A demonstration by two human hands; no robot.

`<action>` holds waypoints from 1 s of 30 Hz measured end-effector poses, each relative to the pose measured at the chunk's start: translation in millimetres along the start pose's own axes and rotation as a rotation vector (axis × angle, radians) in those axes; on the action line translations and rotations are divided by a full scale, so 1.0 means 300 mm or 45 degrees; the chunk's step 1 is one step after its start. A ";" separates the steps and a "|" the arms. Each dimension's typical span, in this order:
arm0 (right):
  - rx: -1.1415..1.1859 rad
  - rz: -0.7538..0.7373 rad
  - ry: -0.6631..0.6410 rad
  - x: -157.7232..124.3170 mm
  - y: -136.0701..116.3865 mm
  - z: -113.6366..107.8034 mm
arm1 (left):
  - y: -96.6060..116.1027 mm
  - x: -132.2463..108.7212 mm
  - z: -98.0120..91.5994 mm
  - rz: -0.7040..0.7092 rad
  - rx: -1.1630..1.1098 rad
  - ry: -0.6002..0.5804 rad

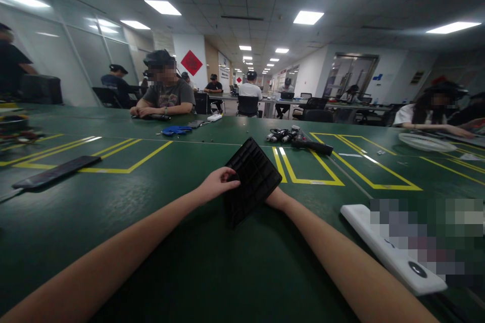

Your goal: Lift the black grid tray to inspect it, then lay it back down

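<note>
A black square tray (253,177) with a raised grid of compartments is held up at a tilt above the green table, in the middle of the view. My left hand (216,182) is at the tray's left edge, its fingers and thumb curled together against it. Whether a small dark piece also sits between those fingertips is too dark to tell. Behind the tray's lower right side, my right hand (277,198) supports it. The tray hides the right fingers.
On the green table (162,242) lie a dark phone-like slab (56,171) with a cable, blue gloves (177,130), a heap of black and metal parts (284,135), a black rod (314,147), and a white device (394,250). Yellow tape marks rectangles. Other people sit across.
</note>
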State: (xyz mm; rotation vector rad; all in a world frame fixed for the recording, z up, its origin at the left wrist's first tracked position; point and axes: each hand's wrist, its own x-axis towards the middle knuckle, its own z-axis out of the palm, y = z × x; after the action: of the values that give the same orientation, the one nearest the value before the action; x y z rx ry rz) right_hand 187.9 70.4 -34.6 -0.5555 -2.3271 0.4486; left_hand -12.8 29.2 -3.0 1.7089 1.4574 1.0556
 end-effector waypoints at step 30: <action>-0.987 1.122 0.264 -0.074 0.182 -0.230 | -0.141 0.115 -0.448 -0.469 1.381 0.521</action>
State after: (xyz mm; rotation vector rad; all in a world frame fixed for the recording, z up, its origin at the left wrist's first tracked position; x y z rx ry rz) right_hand 265.2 116.9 -23.5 -1.9115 -1.8841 -0.1700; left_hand -149.3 67.0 28.4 1.7713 2.8144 0.3910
